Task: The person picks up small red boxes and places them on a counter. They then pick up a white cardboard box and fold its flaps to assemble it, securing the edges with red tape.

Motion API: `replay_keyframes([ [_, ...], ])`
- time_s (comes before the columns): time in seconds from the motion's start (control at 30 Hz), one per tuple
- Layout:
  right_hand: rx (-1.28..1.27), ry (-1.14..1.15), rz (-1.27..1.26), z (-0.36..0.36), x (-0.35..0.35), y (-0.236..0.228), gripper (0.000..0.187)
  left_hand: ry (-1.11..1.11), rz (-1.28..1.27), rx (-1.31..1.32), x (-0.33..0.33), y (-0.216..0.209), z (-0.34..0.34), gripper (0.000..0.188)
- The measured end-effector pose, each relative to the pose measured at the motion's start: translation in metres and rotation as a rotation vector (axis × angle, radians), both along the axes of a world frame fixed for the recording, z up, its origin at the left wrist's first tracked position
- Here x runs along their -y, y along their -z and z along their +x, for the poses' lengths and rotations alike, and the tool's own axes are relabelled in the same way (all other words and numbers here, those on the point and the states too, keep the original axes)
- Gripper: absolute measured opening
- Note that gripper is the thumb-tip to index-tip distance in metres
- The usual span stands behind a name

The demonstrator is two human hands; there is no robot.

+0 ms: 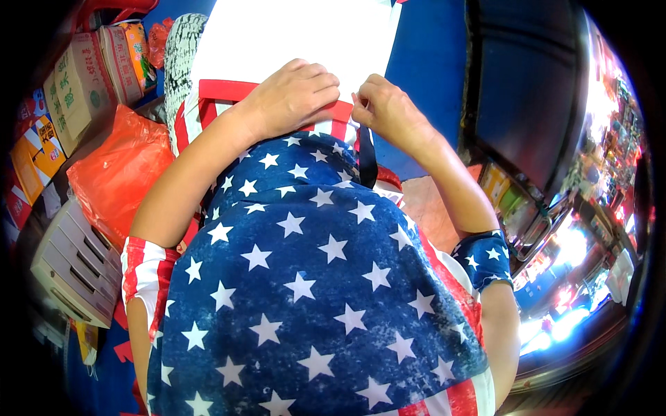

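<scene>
My left hand lies over the hem of the shirt at my waist, its fingers curled and pointing right; their tips are hidden. Just to its right, my right hand is closed in a pinch with thumb and fingertips together. Whatever either hand grips is too small or hidden to make out. Below both hands spreads my blue shirt with white stars. Red and white striped cloth shows at my lap. Beyond the hands is a bright white surface, too overexposed to identify. A dark strap hangs below my right hand.
At left stand several cardboard boxes, an orange-red plastic bag and a grey drawer unit. A large dark panel rises at right, with crowded, glaring shelves beyond it. Blue floor shows beside the white surface.
</scene>
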State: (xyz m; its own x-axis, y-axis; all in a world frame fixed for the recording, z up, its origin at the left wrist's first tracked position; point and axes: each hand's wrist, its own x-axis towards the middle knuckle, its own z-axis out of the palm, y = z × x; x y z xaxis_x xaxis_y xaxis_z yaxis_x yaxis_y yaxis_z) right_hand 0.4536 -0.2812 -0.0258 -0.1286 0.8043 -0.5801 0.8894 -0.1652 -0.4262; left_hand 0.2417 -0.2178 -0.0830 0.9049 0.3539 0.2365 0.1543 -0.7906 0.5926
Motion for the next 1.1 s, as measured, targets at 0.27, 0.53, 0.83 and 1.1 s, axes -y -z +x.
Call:
replay_keyframes([
  [0.27,-0.015,0.018,-0.015,0.002,-0.007,-0.003,0.019,-0.024,0.048,0.028,0.007,0.008,-0.01,0.03],
  [0.53,-0.066,0.049,0.008,0.009,-0.014,-0.011,0.023,-0.05,-0.068,-0.018,0.003,0.011,-0.004,0.025],
  [0.83,-0.118,0.047,-0.028,0.009,-0.027,-0.013,0.025,-0.117,-0.093,0.012,0.005,0.013,-0.002,0.022],
  [1.1,-0.103,0.03,-0.064,0.005,-0.033,-0.014,0.029,-0.086,-0.108,-0.051,0.001,0.013,0.0,0.022],
])
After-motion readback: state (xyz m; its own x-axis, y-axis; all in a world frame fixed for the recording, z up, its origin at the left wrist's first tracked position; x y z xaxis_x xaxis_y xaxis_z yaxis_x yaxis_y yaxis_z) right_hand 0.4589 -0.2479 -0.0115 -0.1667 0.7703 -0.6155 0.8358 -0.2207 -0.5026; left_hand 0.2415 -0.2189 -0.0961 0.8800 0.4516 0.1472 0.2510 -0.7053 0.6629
